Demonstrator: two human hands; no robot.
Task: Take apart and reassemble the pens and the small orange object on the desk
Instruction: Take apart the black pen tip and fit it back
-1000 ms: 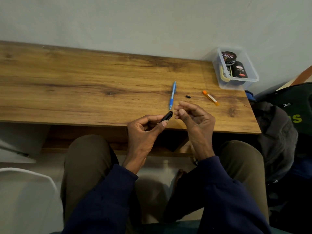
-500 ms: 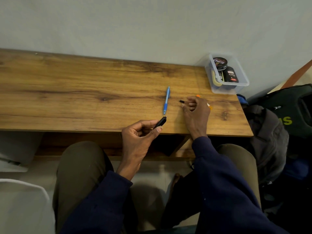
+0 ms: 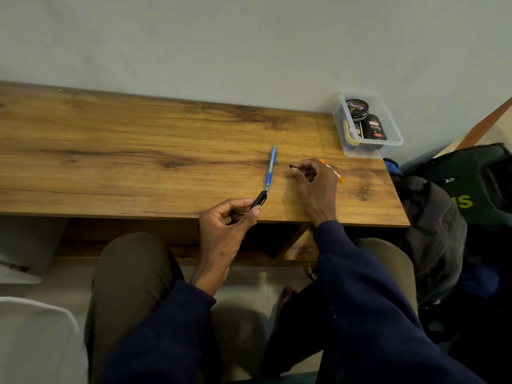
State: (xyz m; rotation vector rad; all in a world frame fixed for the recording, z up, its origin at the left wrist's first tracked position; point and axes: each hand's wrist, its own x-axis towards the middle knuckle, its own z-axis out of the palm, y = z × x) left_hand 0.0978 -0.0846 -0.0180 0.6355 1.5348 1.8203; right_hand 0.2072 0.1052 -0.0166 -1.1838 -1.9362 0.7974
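A blue pen (image 3: 270,169) lies on the wooden desk (image 3: 138,162), pointing away from me. My left hand (image 3: 227,225) holds a black pen barrel (image 3: 259,199) at the desk's front edge, its tip close to the blue pen's near end. My right hand (image 3: 311,181) rests on the desk right of the blue pen and pinches a small black pen piece (image 3: 292,166) between its fingertips. The small orange object (image 3: 333,173) lies just beyond that hand, partly hidden by it.
A clear plastic box (image 3: 367,126) with black tins stands at the desk's back right corner by the wall. Dark bags (image 3: 457,217) sit off the right edge. My knees are under the front edge.
My right hand left the black barrel, reached forward onto the desk and closed its fingertips on the small black piece. The left hand kept the barrel and stayed low.
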